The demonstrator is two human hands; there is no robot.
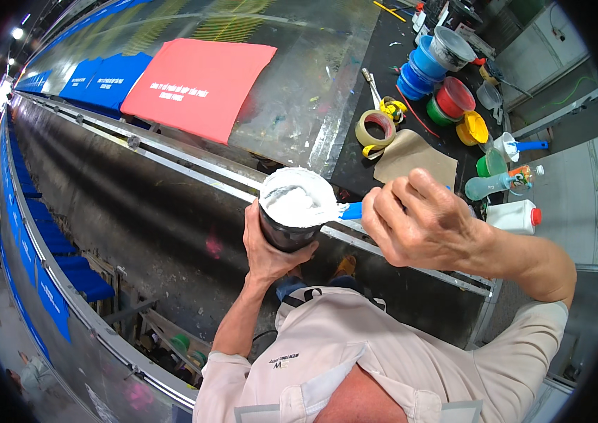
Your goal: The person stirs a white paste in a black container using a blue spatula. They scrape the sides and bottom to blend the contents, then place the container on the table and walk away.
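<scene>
My left hand (267, 247) is wrapped round a black tub (286, 234) and holds it up in front of my chest. Thick white paste (300, 199) fills the tub to its rim, with a swirled surface. Closed in a fist, my right hand (411, 217) grips a blue tool (352, 211), perhaps a spatula or scraper. Its visible end is smeared with white paste and touches the right side of the tub's rim. Most of the tool is hidden behind my fingers.
Red cloth (200, 84) and blue cloths (105, 79) lie on the long printing table. A dark side table carries a tape roll (375, 131), brown paper (417, 159), stacked blue tubs (422, 69), a bottle (489, 185) and a white jug (512, 217). Metal rails (193, 163) edge the table.
</scene>
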